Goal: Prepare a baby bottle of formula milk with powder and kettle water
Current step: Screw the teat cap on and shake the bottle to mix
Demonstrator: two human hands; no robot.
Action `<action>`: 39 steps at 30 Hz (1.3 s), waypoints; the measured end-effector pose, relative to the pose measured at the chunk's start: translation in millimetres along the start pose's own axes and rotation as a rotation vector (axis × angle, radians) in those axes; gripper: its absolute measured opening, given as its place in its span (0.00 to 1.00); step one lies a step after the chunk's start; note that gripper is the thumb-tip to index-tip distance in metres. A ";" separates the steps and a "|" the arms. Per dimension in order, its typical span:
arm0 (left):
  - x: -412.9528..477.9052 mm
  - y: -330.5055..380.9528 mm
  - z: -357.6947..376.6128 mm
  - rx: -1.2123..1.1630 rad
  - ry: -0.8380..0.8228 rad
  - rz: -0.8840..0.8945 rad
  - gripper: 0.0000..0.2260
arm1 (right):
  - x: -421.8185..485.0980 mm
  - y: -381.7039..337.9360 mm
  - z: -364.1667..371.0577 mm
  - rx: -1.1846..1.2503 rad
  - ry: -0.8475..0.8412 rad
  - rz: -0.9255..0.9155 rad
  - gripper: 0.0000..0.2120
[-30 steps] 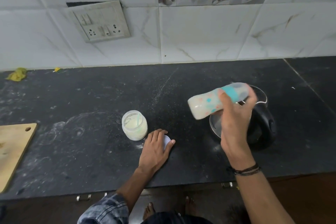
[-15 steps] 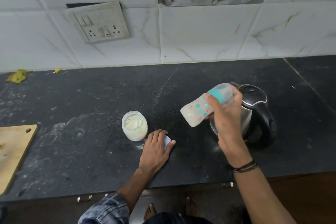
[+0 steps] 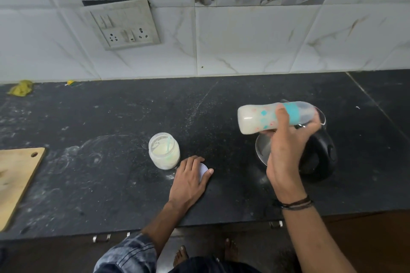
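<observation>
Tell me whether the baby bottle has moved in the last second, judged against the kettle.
Yes. The baby bottle in the right hand swung right and levelled; its capped end now covers the kettle lid, visible half a second ago.

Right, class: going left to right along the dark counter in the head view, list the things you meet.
Wooden cutting board → open powder jar → left hand resting on a white lid → baby bottle gripped by the right hand. The kettle overlaps the bottle, so it is left out.
</observation>
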State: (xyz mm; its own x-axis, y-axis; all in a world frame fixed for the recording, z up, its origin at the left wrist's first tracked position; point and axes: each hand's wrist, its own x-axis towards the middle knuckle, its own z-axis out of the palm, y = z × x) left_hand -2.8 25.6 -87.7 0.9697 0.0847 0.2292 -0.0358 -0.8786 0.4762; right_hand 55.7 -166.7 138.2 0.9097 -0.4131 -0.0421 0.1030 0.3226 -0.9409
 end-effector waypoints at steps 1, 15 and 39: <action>0.1 -0.6 -0.2 0.000 0.000 0.004 0.22 | -1.4 1.4 1.5 -0.075 -0.062 0.019 0.29; -0.3 1.1 -1.1 0.000 -0.007 -0.002 0.23 | 2.5 -9.1 -5.6 0.095 0.062 0.001 0.26; -0.5 -1.1 -1.1 -0.017 -0.008 0.005 0.23 | -4.8 7.0 -3.5 -0.117 -0.131 0.097 0.27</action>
State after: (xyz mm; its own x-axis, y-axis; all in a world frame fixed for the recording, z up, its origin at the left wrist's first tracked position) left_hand -3.5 27.0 -87.4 0.9715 0.0760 0.2246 -0.0450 -0.8710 0.4892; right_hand 50.7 -165.4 130.6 0.9586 -0.2677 -0.0973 -0.0280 0.2511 -0.9675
